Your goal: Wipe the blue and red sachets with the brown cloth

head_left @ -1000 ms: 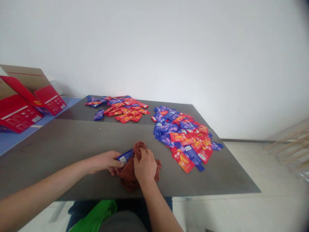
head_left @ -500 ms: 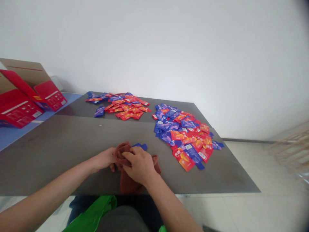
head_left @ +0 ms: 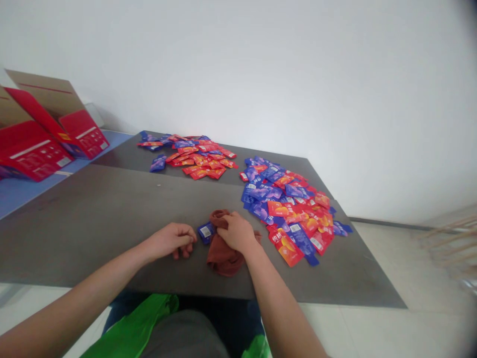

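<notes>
My right hand (head_left: 237, 232) grips a crumpled reddish-brown cloth (head_left: 225, 256) on the grey table near its front edge. Partly under the cloth's left side lies a blue packet (head_left: 205, 232) with a white barcode label. Just left of that packet, my left hand (head_left: 175, 241) rests over the table with loosely curled fingers, slightly apart, and nothing visible in them. To the right of the cloth spreads a pile of blue and red-orange packets (head_left: 286, 199).
Farther back on the table (head_left: 112, 209) is a second heap of red and blue packets (head_left: 203, 154). Open red cardboard boxes (head_left: 40, 154) stand at the left on a blue surface (head_left: 22, 196). A white wall (head_left: 261, 74) rises behind the table.
My left hand has let go of the cloth and moved apart from it. My right hand has shifted right with the cloth, and more of the blue packet shows.
</notes>
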Motion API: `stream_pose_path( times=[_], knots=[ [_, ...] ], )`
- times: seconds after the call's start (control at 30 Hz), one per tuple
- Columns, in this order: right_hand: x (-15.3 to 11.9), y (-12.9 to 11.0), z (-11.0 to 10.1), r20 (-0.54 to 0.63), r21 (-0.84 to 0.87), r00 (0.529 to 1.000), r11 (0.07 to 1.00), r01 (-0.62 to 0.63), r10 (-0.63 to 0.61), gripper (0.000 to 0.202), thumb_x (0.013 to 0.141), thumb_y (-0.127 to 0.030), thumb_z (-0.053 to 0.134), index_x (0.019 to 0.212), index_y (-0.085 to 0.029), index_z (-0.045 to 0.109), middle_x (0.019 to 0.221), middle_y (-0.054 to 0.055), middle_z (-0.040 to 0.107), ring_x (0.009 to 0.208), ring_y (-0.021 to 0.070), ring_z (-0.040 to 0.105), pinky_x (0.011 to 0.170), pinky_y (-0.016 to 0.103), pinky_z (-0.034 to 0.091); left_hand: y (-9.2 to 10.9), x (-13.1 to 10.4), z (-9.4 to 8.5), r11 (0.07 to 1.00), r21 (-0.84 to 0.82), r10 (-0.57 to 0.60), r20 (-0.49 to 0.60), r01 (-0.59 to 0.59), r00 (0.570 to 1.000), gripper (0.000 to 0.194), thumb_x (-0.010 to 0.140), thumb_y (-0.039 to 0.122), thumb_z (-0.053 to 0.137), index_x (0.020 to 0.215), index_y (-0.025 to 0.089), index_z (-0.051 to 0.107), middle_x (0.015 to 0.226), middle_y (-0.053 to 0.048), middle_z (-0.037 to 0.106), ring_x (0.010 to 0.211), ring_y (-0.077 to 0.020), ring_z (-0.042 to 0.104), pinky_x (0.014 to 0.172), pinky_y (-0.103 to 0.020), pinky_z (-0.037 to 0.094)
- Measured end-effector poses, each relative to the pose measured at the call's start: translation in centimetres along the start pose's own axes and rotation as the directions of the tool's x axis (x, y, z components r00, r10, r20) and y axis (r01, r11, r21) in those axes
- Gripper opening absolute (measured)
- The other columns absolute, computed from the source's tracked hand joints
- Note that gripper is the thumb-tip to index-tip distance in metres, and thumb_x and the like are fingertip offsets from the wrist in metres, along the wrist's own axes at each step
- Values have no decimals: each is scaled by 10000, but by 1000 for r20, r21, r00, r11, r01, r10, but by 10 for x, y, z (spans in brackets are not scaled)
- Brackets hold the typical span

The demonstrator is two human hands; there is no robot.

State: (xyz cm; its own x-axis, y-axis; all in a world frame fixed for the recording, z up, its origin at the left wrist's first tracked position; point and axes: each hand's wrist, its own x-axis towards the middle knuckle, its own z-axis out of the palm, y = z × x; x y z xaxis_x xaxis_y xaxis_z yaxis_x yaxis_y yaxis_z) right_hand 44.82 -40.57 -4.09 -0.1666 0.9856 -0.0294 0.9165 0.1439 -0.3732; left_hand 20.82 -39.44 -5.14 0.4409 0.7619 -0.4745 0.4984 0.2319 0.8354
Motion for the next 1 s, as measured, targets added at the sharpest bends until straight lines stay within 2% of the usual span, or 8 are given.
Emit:
stream_pose_path(
  times=[0.2,0.4,0.47,0.63,0.8,0.9,1.0],
  knots=[
    [1,-3,4,-64,75,984,984,-162,167,316,886,-373,571,1152,-228,660,1140,80,598,1000,216,626,845,313,451,1,-5,1,1000,24,12,-56,-11,998,277,763,417,614,905,179,612,717,-9,675,609,-168,667,427,-202,425],
    [-16,-31,7,-30,117,969,964,-239,243,331,865,-378,560,1137,-218,659,1147,118,610,987,267,647,826,366,478,11,-8,-19,998,-29,-51,163,57,985,303,733,410,719,907,174,646,835,-40,712,730,-189,701,556,-239,528],
    [-25,-38,10,-12,137,970,962,-237,241,324,866,-389,556,1123,-219,657,1141,118,614,982,270,649,826,376,482,15,-5,-24,996,-9,-84,189,87,978,303,745,436,716,853,161,646,800,-51,712,707,-190,700,551,-242,534],
    [-35,-43,11,6,150,970,959,-240,242,296,882,-408,540,1098,-232,642,1128,102,610,989,260,648,840,374,479,17,1,-15,995,1,-100,108,100,989,356,740,500,697,789,158,612,764,-48,702,638,-186,684,426,-209,459],
    [-33,-41,12,5,118,974,967,-226,227,270,884,-390,539,1080,-228,630,1128,96,606,963,249,654,810,349,477,10,-7,-8,1000,13,-25,51,24,998,284,719,425,692,794,165,605,691,-13,676,603,-154,648,469,-205,461],
    [-34,-44,15,-18,91,973,970,-227,230,264,881,-387,544,1076,-228,624,1121,96,605,937,244,659,777,337,478,10,-14,-21,998,54,-28,149,20,988,264,745,412,679,835,171,624,738,-26,698,685,-170,672,553,-225,503],
    [-35,-47,16,-56,72,975,975,-210,214,259,873,-405,553,1058,-238,625,1102,88,605,913,248,664,750,339,481,19,-17,-40,974,226,-88,281,23,956,249,771,409,655,855,176,644,745,-35,702,724,-191,686,589,-240,516]
  ],
)
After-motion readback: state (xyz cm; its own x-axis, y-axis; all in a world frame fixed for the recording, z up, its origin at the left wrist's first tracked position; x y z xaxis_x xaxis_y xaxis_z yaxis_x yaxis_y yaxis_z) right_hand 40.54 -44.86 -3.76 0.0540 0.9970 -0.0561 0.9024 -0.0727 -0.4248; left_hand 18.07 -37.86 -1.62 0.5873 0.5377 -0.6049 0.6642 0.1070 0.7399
